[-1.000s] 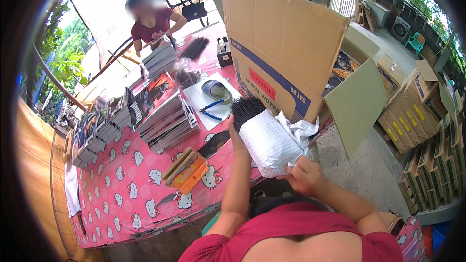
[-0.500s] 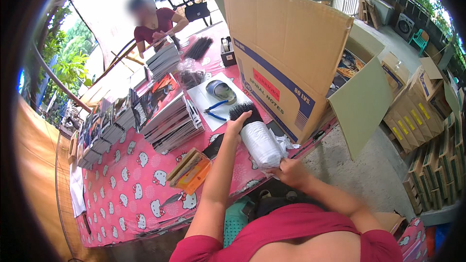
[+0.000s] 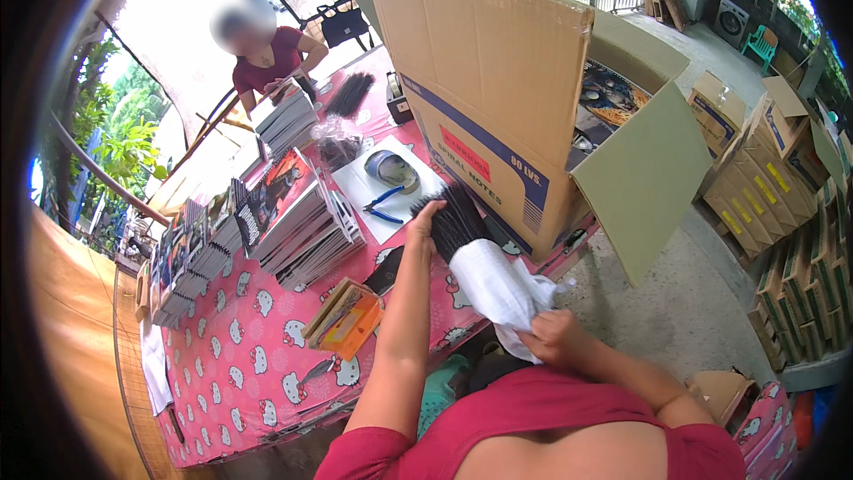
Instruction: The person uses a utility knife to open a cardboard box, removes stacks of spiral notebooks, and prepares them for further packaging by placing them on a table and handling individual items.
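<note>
A bundle of black spiral binding coils (image 3: 457, 220) sticks out of a white plastic wrapper (image 3: 496, 283) in front of me. My left hand (image 3: 427, 220) is closed round the exposed coils. Pinched in my right hand (image 3: 553, 336) is the loose near end of the wrapper, which is stretched and crumpled. Blue-handled pliers (image 3: 384, 213) lie to the left of the coils on a white sheet (image 3: 354, 180), beside a roll of clear tape (image 3: 389, 169).
A large cardboard box (image 3: 498, 98) stands open at the right, notebooks inside. Notebook stacks (image 3: 306, 222) line the left of the pink tablecloth (image 3: 222, 382). An orange-fronted small box (image 3: 351, 324) sits nearby. Across the table is another person (image 3: 275, 58). More cartons (image 3: 755, 178) stand at far right.
The wrapper has slid toward me, pulled by my right hand, so more of the coils shows. It now hangs looser and more crumpled. My left hand keeps its hold on the coils.
</note>
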`<action>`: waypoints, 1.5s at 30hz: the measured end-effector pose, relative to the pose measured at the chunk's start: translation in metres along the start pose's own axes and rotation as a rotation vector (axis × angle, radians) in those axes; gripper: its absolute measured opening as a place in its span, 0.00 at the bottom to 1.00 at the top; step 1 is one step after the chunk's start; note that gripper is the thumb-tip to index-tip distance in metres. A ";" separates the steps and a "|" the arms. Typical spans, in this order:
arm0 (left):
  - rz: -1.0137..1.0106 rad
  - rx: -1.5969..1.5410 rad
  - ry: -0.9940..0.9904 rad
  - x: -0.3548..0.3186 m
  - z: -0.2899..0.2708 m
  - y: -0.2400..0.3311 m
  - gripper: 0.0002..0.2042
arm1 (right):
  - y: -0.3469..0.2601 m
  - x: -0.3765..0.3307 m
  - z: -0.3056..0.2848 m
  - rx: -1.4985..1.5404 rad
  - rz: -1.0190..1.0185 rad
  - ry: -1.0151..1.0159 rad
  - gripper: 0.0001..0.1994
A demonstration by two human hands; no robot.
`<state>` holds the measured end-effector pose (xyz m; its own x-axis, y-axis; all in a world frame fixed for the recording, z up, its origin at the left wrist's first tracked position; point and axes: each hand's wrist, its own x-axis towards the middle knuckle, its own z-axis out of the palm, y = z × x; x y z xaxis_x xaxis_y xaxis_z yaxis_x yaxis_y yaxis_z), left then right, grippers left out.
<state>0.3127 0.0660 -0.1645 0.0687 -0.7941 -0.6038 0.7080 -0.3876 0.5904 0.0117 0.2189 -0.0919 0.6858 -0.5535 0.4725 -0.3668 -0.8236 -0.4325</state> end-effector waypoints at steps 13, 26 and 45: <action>0.417 0.385 0.449 -0.015 -0.009 -0.009 0.62 | 0.031 -0.133 -0.111 0.144 0.834 -0.100 0.12; 0.714 0.869 0.495 -0.063 -0.027 -0.070 0.55 | 0.109 -0.252 -0.043 -0.262 1.150 0.064 0.21; 0.978 1.481 0.079 -0.188 0.068 -0.082 0.10 | 0.084 -0.245 -0.025 -0.383 1.072 0.377 0.19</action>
<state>0.1940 0.2156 -0.0628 0.0983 -0.9669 0.2353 -0.7714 0.0753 0.6318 -0.2029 0.2819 -0.2246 -0.2867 -0.9290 0.2342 -0.8460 0.1308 -0.5169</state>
